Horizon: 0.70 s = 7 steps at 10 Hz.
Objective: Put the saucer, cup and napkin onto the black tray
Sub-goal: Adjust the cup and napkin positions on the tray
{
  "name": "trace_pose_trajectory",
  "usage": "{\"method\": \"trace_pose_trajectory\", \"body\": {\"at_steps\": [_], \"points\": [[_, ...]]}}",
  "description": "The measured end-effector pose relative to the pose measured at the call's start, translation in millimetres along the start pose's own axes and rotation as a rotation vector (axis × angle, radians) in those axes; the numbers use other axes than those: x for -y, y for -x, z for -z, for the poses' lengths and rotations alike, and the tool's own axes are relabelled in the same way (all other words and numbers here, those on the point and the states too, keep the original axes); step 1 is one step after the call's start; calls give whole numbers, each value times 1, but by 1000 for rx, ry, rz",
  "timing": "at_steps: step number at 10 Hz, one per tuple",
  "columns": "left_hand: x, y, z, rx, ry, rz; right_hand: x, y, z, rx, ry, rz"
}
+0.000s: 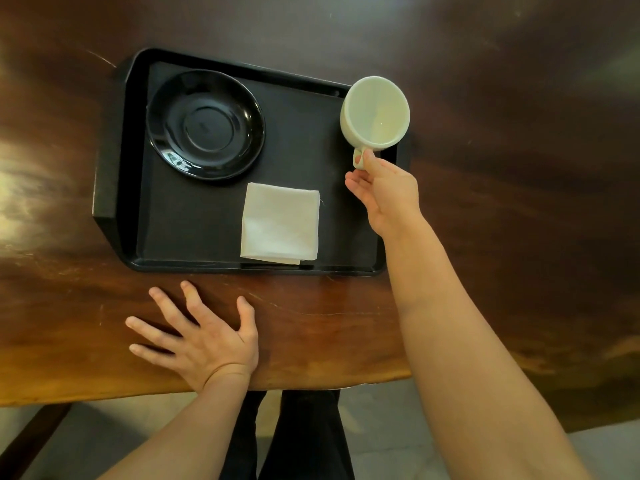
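Head view: tray on the wooden table (329,327), cup at its right end.

Nearest, the left hand (201,341) lies flat, fingers spread, holding nothing. The black tray (117,168) carries a folded white napkin (280,223) and an empty black saucer (206,124). The right hand (384,192) pinches the handle of the empty cream cup (375,110) over the tray's far right corner.

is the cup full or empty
Empty: the cup, held by its handle in the right hand, shows a bare pale inside with no liquid.
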<state>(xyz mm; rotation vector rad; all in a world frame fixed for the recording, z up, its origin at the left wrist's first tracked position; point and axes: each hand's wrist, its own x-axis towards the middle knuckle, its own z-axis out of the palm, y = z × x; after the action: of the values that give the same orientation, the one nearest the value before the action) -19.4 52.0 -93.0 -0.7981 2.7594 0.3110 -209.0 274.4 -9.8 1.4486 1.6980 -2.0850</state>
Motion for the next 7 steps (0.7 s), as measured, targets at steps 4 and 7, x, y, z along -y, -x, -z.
{"method": "trace_pose_trajectory", "body": {"at_steps": [4,7], "points": [[0,1,-1,10,-10,4,-12,37,-1,-74,170,119],[-6,-2,0,48,-46,21,-37,60,-67,286,345,81]]}}
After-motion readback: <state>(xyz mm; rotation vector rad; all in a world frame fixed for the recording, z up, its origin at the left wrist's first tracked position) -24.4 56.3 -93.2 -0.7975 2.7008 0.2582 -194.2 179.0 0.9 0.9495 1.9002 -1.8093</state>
